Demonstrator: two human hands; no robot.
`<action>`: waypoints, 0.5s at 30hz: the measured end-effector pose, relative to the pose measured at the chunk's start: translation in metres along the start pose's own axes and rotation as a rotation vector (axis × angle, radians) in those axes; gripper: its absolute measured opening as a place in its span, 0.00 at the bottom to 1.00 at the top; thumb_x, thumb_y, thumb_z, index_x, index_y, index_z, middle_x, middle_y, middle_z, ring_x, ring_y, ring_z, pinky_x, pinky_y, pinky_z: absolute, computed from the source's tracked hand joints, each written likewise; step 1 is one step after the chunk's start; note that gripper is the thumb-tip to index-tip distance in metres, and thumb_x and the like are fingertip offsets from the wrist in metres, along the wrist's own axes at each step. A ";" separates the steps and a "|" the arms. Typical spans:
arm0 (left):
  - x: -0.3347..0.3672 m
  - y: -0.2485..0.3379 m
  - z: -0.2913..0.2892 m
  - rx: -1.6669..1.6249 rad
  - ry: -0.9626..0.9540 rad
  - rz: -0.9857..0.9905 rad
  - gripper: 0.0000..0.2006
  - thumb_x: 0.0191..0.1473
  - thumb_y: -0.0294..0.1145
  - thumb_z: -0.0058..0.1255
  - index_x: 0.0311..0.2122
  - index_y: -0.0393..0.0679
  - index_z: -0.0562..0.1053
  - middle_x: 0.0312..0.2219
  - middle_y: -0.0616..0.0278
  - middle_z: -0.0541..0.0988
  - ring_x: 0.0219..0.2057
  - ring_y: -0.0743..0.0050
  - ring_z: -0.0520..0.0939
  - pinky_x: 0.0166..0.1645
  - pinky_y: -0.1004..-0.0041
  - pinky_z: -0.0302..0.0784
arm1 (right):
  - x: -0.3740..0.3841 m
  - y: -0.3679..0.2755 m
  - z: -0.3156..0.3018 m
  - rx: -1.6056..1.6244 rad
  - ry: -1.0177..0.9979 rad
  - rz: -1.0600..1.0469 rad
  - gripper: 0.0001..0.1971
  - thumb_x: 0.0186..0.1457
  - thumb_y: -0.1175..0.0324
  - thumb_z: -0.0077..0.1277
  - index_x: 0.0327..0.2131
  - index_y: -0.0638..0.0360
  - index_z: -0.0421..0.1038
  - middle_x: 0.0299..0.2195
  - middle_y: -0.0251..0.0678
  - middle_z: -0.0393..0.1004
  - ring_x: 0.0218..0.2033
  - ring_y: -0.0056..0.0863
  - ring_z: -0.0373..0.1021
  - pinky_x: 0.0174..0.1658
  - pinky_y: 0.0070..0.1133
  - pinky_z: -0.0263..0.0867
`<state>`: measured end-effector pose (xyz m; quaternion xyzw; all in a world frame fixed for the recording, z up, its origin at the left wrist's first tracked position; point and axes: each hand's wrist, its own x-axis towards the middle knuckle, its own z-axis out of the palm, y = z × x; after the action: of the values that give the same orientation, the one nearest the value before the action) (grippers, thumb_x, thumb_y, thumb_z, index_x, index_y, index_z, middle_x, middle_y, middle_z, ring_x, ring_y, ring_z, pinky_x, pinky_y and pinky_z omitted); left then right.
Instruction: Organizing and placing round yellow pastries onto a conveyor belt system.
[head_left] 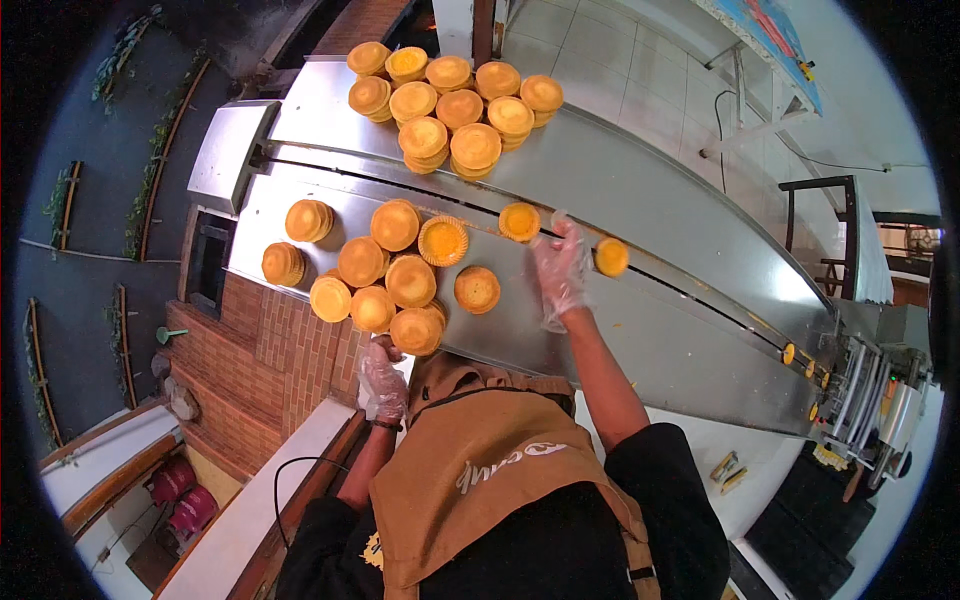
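Observation:
Thin clear plastic gloves cover both hands. My right hand [562, 265] is over the metal conveyor table, fingers partly bent and apart, with nothing visible in them. It is between two round yellow-orange pastry shells on the slotted track: one shell [519, 222] lies just left of the fingers, another shell [611, 257] to the right. By the table's near edge, my left hand [382, 385] is beside the nearest pastry stack [417, 330]; its fingers are partly hidden and blurred. A fluted shell [443, 241] and another round shell [477, 289] lie between the hands.
More pastry stacks [395, 225] stand at the left; a further group of stacks [475, 147] stands beyond the track. A metal box [232, 155] caps the track's left end. Several shells [790, 354] are near the roller machine [870, 395] at the right end.

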<state>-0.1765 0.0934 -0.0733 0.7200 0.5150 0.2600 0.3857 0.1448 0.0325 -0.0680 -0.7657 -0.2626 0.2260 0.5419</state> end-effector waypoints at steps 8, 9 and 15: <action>0.008 0.032 -0.010 -0.166 -0.171 -0.058 0.28 0.54 0.54 0.45 0.43 0.33 0.70 0.31 0.50 0.78 0.32 0.59 0.78 0.35 0.64 0.72 | -0.072 -0.044 0.038 -0.622 -0.472 -0.431 0.22 0.45 0.60 0.56 0.44 0.56 0.67 0.57 0.49 0.55 0.56 0.52 0.56 0.55 0.46 0.54; 0.007 0.034 -0.012 -0.133 -0.197 -0.063 0.28 0.53 0.55 0.47 0.41 0.33 0.70 0.30 0.46 0.77 0.31 0.51 0.77 0.35 0.61 0.71 | -0.074 -0.041 0.039 -0.637 -0.532 -0.345 0.22 0.45 0.60 0.57 0.44 0.57 0.68 0.57 0.49 0.53 0.56 0.52 0.55 0.56 0.49 0.53; 0.007 0.000 -0.005 0.143 -0.224 -0.055 0.26 0.54 0.51 0.44 0.35 0.30 0.68 0.24 0.41 0.73 0.27 0.41 0.73 0.31 0.56 0.66 | -0.029 0.060 0.002 -0.852 0.355 -0.760 0.30 0.41 0.64 0.61 0.49 0.60 0.61 0.50 0.49 0.62 0.50 0.51 0.61 0.53 0.43 0.57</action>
<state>-0.1785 0.1014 -0.0705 0.7558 0.5054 0.1301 0.3954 0.1306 -0.0011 -0.1239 -0.7942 -0.4909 -0.2402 0.2657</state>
